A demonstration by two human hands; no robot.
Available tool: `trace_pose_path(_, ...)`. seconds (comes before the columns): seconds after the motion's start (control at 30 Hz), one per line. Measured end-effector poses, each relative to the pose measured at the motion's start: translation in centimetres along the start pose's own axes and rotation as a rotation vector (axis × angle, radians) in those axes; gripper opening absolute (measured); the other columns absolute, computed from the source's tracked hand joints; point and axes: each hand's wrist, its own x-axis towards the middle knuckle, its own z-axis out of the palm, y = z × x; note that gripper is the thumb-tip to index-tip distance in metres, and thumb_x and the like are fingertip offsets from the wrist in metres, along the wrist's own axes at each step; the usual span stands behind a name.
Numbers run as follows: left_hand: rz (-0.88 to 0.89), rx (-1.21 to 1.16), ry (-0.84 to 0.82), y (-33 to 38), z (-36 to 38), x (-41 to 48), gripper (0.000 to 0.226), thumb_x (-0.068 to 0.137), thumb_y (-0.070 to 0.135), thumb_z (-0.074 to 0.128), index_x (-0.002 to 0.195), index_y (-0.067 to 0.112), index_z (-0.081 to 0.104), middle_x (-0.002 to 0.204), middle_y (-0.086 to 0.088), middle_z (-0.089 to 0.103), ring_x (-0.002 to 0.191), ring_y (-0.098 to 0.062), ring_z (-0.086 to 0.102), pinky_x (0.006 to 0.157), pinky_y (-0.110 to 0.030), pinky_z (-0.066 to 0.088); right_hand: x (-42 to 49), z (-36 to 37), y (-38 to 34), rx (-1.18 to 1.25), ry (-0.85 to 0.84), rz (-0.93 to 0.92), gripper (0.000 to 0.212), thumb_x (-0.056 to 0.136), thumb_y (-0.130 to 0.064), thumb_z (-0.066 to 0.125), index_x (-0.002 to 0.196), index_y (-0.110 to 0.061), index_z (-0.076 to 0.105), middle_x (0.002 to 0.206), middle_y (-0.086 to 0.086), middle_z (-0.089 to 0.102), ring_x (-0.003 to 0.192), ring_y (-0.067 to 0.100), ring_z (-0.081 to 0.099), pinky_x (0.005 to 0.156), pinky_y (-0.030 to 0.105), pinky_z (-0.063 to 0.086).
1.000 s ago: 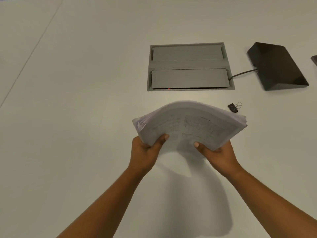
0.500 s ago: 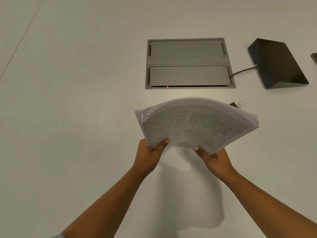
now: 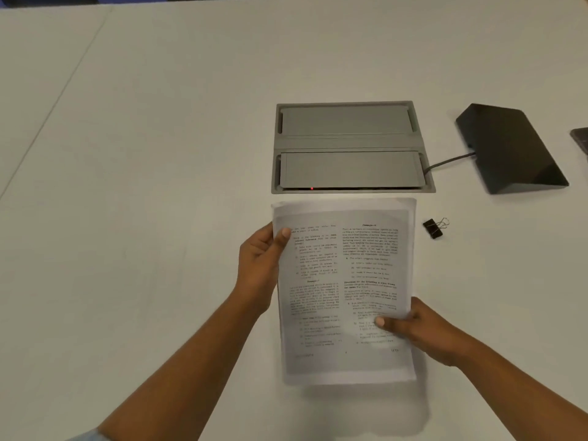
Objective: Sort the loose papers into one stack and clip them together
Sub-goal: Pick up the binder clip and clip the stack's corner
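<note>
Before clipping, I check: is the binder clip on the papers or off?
Off. The binder clip lies on the table, right of the papers.

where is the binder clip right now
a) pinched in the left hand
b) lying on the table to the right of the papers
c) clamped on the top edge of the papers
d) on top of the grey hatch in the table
b: the binder clip lies loose on the table, right of the papers and not touching them, while both hands hold the stack.
</note>
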Motion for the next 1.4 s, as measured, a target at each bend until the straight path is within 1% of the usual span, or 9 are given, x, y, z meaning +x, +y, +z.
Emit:
trace_pose_path(0.17, -0.019, -0.031, 0.048, -1.1, 1.6, 1.6, 0.026, 0.097, 0.023, 0.058, 0.116, 0.008, 0.068, 0.105, -0.010, 0.076, 0.094, -0.029, 0.074, 0.077, -0.042, 0.063, 1.2, -1.2, 0.6, 0.019, -0.050, 0.035, 0.051, 0.086, -0.015, 0.073, 0.135, -0.017, 0.057, 0.130, 0.001, 0.068, 0.120, 0.021, 0.064, 0.103, 0.045, 0.049)
trace_pose_path(0.33, -0.077, -0.008, 0.099, -2.7, 2.2, 3.1, 0.022, 0.097, 0.023, 0.059, 0.113, 0.013, 0.070, 0.103, -0.009, 0.076, 0.092, -0.032, 0.074, 0.079, -0.048, 0.062, 1.9, -3.0, -0.8, -0.188, -0.035, 0.124, 0.038, 0.082, -0.030, 0.078, 0.118, -0.023, 0.072, 0.115, -0.005, 0.075, 0.105, 0.012, 0.071, 0.091, 0.031, 0.055)
trace_pose_path(0.47, -0.081, 0.006, 0.112, -3.5, 2.0, 4.4, 0.021, 0.097, 0.020, 0.059, 0.113, 0.014, 0.072, 0.099, -0.005, 0.077, 0.093, -0.032, 0.074, 0.079, -0.046, 0.062, 3.0, -6.3, -2.7, -0.418, 0.528, 0.032, 0.007, 0.081, -0.019, 0.077, 0.077, -0.024, 0.078, 0.077, 0.003, 0.076, 0.071, 0.014, 0.067, 0.070, 0.016, 0.050)
trace_pose_path(0.53, -0.089, 0.010, 0.131, -4.0, 1.8, 5.0, 0.021, 0.097, 0.019, 0.060, 0.113, 0.015, 0.072, 0.100, -0.005, 0.077, 0.094, -0.032, 0.073, 0.080, -0.047, 0.062, 3.6, -8.2, -4.4, -0.522, 0.822, -0.073, 0.006, 0.081, -0.015, 0.076, 0.078, -0.020, 0.076, 0.072, 0.000, 0.072, 0.067, 0.016, 0.064, 0.060, 0.010, 0.045)
trace_pose_path(0.63, -0.086, 0.040, 0.159, -4.9, 1.6, 5.9, 0.018, 0.096, 0.017, 0.060, 0.105, 0.023, 0.075, 0.094, 0.002, 0.077, 0.090, -0.026, 0.072, 0.080, -0.044, 0.061, 5.0, -11.0, -7.1, -0.590, 1.024, -0.108, 0.015, 0.083, -0.021, 0.074, 0.095, -0.013, 0.070, 0.069, 0.001, 0.064, 0.062, 0.015, 0.057, 0.064, 0.024, 0.042)
trace_pose_path(0.83, -0.072, 0.048, 0.136, -5.6, 1.3, 6.6, 0.018, 0.097, 0.015, 0.060, 0.103, 0.024, 0.075, 0.088, 0.008, 0.078, 0.084, -0.018, 0.073, 0.075, -0.037, 0.062, 8.4, -13.5, -7.7, -0.560, 0.996, 0.164, 0.042, 0.082, -0.038, 0.075, 0.114, -0.012, 0.065, 0.113, 0.009, 0.067, 0.096, 0.028, 0.062, 0.080, 0.035, 0.051)
trace_pose_path(1.03, -0.079, 0.002, 0.106, -6.0, 0.7, 6.8, 0.018, 0.098, 0.015, 0.058, 0.105, 0.021, 0.074, 0.090, 0.003, 0.077, 0.083, -0.020, 0.072, 0.076, -0.038, 0.062, 8.7, -13.3, -8.5, -0.535, 0.961, 0.090, 0.008, 0.084, -0.021, 0.073, 0.084, -0.013, 0.071, 0.092, 0.010, 0.070, 0.090, 0.032, 0.065, 0.072, 0.033, 0.049)
trace_pose_path(1.23, -0.109, -0.023, 0.094, -6.4, 0.5, 7.0, 0.020, 0.098, 0.015, 0.058, 0.112, 0.014, 0.073, 0.092, -0.001, 0.076, 0.081, -0.019, 0.072, 0.074, -0.037, 0.062, 8.1, -9.4, -12.1, -0.291, 0.642, 0.003, 0.011, 0.085, -0.008, 0.071, 0.091, 0.001, 0.069, 0.101, 0.019, 0.071, 0.086, 0.024, 0.068, 0.066, 0.028, 0.053)
trace_pose_path(1.4, -0.157, -0.047, 0.098, -7.1, 0.7, 6.7, 0.024, 0.098, 0.016, 0.058, 0.118, 0.010, 0.071, 0.096, -0.002, 0.077, 0.081, -0.019, 0.073, 0.073, -0.037, 0.063, 8.9, -5.4, -13.8, -0.372, 0.457, -0.056, 0.008, 0.081, -0.001, 0.071, 0.076, -0.005, 0.066, 0.101, 0.024, 0.072, 0.090, 0.032, 0.069, 0.072, 0.030, 0.058)
